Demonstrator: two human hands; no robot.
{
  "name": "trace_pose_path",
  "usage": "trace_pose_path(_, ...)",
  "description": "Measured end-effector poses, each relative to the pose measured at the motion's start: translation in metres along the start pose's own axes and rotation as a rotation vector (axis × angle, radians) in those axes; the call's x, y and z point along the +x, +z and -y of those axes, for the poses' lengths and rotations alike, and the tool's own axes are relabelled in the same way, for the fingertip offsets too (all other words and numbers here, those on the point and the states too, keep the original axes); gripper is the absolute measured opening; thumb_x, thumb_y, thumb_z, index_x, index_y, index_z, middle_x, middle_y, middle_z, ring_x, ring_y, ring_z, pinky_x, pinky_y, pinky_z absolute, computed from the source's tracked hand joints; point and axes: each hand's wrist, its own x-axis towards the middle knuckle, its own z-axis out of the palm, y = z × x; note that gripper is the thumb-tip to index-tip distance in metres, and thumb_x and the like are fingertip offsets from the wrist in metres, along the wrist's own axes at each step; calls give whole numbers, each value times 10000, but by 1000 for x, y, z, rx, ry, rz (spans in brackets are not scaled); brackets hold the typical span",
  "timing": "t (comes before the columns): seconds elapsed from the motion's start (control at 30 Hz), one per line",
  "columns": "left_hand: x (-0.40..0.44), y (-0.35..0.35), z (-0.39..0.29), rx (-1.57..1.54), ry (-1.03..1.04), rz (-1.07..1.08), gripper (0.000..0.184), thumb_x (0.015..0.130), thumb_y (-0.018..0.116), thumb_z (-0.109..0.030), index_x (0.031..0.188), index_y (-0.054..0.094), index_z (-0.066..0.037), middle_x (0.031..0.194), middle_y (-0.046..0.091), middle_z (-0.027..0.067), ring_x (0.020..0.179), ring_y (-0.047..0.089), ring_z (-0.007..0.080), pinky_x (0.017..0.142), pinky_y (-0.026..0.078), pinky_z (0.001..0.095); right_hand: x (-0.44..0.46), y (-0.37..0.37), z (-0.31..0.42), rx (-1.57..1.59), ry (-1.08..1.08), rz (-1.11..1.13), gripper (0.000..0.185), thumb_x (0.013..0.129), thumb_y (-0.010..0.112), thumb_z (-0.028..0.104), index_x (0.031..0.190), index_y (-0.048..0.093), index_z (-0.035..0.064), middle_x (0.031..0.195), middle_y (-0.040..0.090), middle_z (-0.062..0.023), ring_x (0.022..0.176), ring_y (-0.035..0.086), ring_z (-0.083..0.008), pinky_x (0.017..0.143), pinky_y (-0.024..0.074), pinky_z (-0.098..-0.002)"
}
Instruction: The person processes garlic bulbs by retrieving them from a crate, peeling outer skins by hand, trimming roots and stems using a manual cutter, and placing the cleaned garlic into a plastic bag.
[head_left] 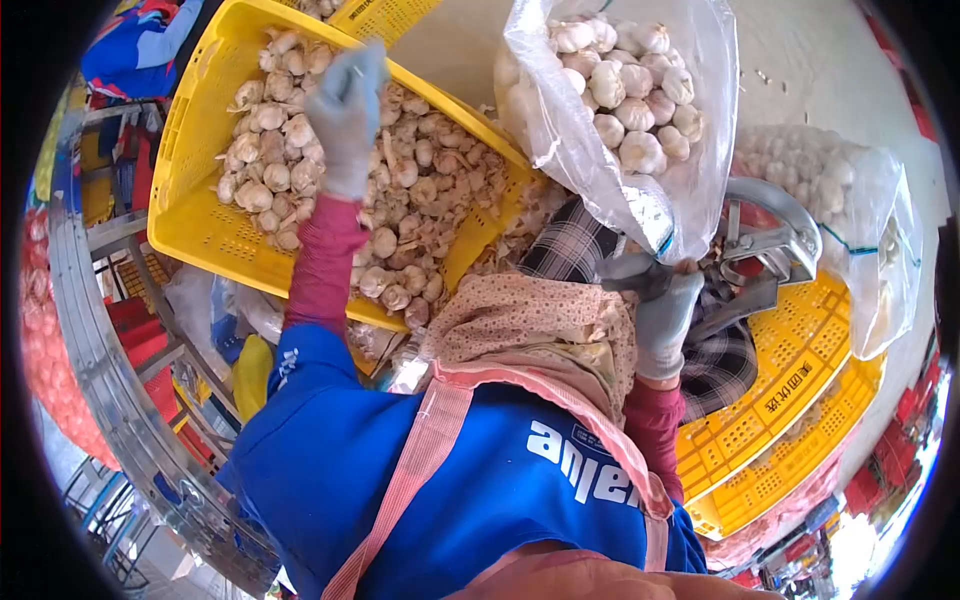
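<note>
My left hand (345, 120), in a grey glove, is over a yellow crate (185, 195) of garlic bulbs (275, 175). Its fingers are blurred near the crate's rim, and I cannot tell what they hold. By my lap, my right hand (668, 320), also gloved, is closed around a dark-handled tool (640, 277) whose working end I cannot make out. Just above it hangs the gathered edge of a clear plastic bag (530, 110), which holds cleaner white garlic bulbs (635, 90).
Right of my hand stands a metal device (770, 245) with a curved arm. Stacked yellow crates (770, 400) are below it. Another bag of garlic (800, 170) lies at the right. A metal rail (110, 350) curves along the left, with red net sacks (55, 350) beyond.
</note>
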Motion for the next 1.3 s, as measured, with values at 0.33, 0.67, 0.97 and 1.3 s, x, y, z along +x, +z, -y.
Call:
trace_pose_path(0.33,-48,30,173,1446,-48,1052,481,845,635,-197,1318,549,-173,1142,681,162,1036,665,323,830,545,460,-58,-2,-4,-149,85,-186,479,1018,443,334,1233,588,-69,935,714,-141,811,688,-188,705,556,-295)
trace_pose_path(0.67,-87,11,108,-7,-591,794,260,856,689,-191,1072,605,-74,895,665,73,654,599,116,575,506,271,-84,-17,-31,-135,66,-161,363,1013,508,239,1254,597,-19,957,706,-65,842,651,-94,712,517,-235)
trace_pose_path(0.97,-247,91,-36,-315,-101,1020,151,879,697,-97,1005,702,-16,906,719,67,757,665,128,680,546,269,-91,-4,-14,-57,53,-11,644,1007,501,403,1504,327,30,1201,628,-68,1011,623,-134,796,534,-274)
trace_pose_path(1.3,-287,143,-63,-297,122,1072,131,909,661,-129,906,706,-6,775,701,90,684,662,159,634,519,291,-135,-35,-16,189,32,-150,498,951,474,529,1052,643,71,889,650,-33,766,660,-148,648,544,-277)
